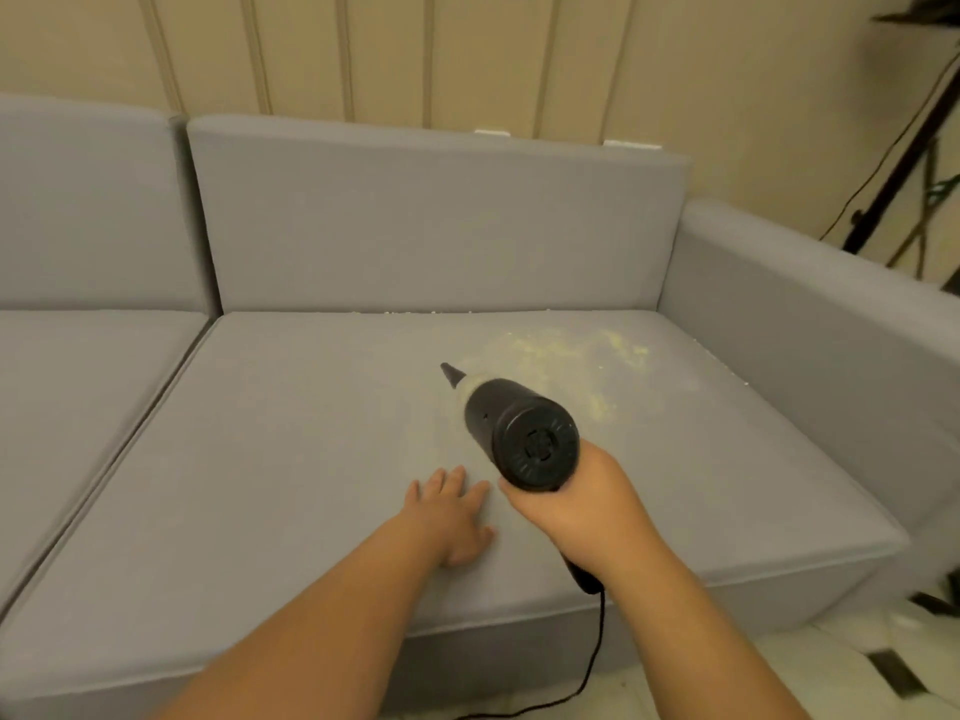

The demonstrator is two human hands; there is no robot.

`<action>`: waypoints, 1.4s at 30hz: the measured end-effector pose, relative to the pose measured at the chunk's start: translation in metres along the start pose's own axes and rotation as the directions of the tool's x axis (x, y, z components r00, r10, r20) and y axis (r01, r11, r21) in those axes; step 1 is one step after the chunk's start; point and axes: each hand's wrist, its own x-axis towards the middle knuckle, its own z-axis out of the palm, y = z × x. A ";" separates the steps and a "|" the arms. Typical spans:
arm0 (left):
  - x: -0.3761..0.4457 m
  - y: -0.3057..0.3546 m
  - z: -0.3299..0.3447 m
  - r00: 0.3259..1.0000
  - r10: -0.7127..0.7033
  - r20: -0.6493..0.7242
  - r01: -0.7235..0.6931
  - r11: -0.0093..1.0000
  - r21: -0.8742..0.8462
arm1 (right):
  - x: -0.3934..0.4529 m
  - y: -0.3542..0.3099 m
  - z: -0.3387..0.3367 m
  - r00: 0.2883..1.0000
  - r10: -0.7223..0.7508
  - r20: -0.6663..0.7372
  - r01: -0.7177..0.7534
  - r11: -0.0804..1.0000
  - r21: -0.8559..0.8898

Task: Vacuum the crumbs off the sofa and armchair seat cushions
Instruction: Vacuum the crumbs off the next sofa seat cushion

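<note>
Sofa (pixel 415 241): grey woven cloth, matt, fine even weave, smooth w/ piped seams at cushion edges. Seat cushion (pixel 291 459): same matt cloth, dusted w/ pale yellow crumbs (pixel 566 350), dry, powdery-looking. Vacuum (pixel 519 433): black plastic body, matt to slight sheen, ribbed end cap; translucent whitish plastic collar; black plastic nozzle tip. Cord (pixel 597 646): black, smooth, rubbery-looking. Wall (pixel 467 54): cream panels, matt, ridged vertical strips. Floor (pixel 810 662): pale, somewhat glossy.
</note>
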 end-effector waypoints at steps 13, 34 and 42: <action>0.049 -0.003 -0.019 0.992 -0.103 -0.069 0.094 0.988 -0.125 | 0.121 0.032 -0.043 0.945 0.283 -0.165 -0.229 0.930 0.287; 0.120 -0.031 -0.043 0.969 -0.243 -0.033 0.239 0.967 -0.089 | 0.279 0.071 -0.018 0.966 0.253 -0.056 -0.207 0.885 0.416; 0.112 -0.027 -0.042 0.979 -0.200 -0.041 0.196 0.977 -0.084 | 0.294 0.070 -0.011 0.972 0.236 -0.005 -0.211 0.880 0.425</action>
